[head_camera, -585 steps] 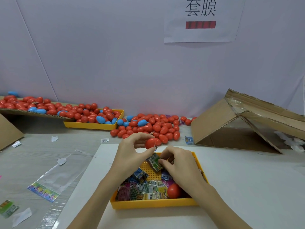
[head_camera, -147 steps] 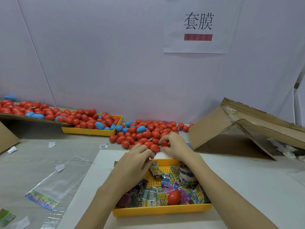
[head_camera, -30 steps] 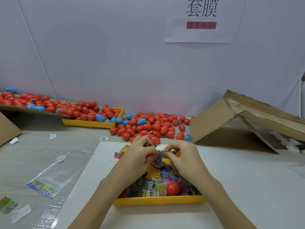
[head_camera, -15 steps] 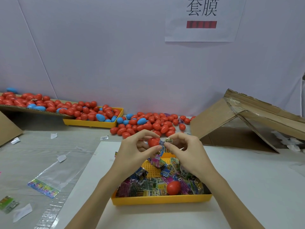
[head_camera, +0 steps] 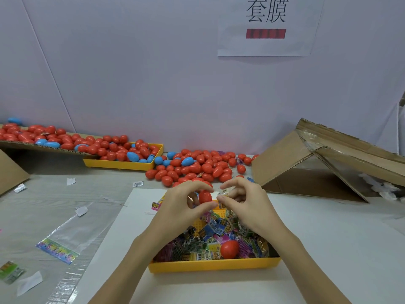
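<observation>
left hand (head_camera: 182, 205) pinches red egg (head_camera: 205, 196) upright over yellow tray (head_camera: 214, 264); right hand (head_camera: 245, 202) pinches small packet (head_camera: 222, 192) beside it, likely to put inside

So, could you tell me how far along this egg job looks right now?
Done, it seems: a pile of red and blue eggs lies behind the yellow tray, though whether they are finished cannot be told. In hand: the left hand holds a red egg and the right hand pinches a small packet beside it. Left: many packets and a loose egg lie in the tray.
</observation>
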The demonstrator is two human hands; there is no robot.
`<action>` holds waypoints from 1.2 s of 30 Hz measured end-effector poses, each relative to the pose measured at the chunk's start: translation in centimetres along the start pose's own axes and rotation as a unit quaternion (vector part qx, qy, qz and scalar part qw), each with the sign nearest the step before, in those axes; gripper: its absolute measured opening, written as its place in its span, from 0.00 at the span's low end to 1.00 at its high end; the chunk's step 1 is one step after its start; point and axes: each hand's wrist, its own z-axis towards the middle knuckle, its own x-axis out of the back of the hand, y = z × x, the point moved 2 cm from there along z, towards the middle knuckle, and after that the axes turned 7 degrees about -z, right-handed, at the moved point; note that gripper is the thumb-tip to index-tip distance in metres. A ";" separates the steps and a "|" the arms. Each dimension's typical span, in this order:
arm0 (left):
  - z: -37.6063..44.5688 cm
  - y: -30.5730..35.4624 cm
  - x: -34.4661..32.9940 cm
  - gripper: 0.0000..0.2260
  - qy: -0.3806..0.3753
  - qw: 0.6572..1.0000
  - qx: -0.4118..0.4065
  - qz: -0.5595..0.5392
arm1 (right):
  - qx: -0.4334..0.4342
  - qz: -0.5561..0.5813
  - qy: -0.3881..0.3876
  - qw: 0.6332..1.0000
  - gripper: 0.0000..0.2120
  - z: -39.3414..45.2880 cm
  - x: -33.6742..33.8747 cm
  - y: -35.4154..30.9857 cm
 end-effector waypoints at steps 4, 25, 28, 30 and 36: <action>0.3 0.3 0.4 0.11 0.013 0.978 0.106 -0.177 | 0.045 0.020 0.012 0.999 0.13 0.1 0.1 -0.7; 0.3 0.8 0.8 0.08 -0.030 0.967 0.126 -0.219 | 0.113 -0.001 -0.021 0.993 0.18 -0.3 -0.2 -1.3; 0.3 0.7 0.8 0.08 -0.031 0.968 0.124 -0.217 | 0.123 -0.024 -0.022 0.992 0.19 -0.3 -0.2 -1.4; 0.4 0.7 0.8 0.08 -0.031 0.969 0.123 -0.214 | 0.130 -0.035 -0.027 0.990 0.20 -0.3 -0.2 -1.5; 0.3 1.0 0.9 0.07 -0.037 0.969 0.124 -0.212 | 0.141 -0.047 -0.038 0.988 0.21 -0.4 -0.2 -1.6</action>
